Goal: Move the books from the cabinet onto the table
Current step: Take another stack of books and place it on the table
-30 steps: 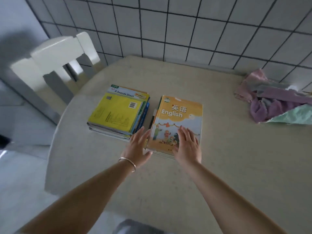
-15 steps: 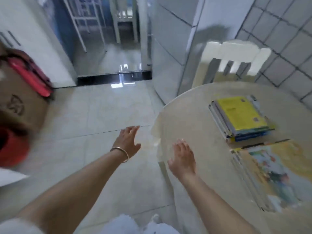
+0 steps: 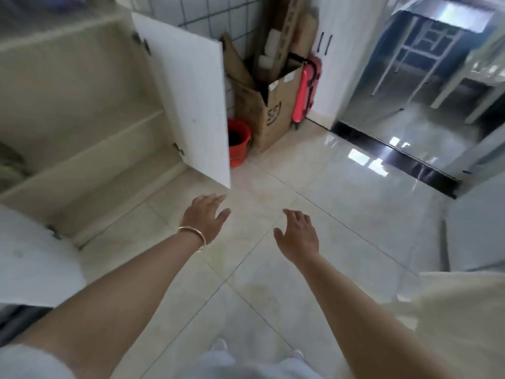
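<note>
Open cabinet (image 3: 90,110), shelves blurred, seemingly bare, left hand (image 3: 203,218) and right hand (image 3: 299,233) spread, empty

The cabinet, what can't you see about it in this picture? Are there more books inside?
- Head view: the cabinet runs off the left edge, so its left part is cut off.
- Something blurry sits at the left edge on the shelf; too smeared to tell if it is books.
- The open white door hides part of the red bucket behind it.
- Both hands, left hand and right hand, hold nothing.
</note>
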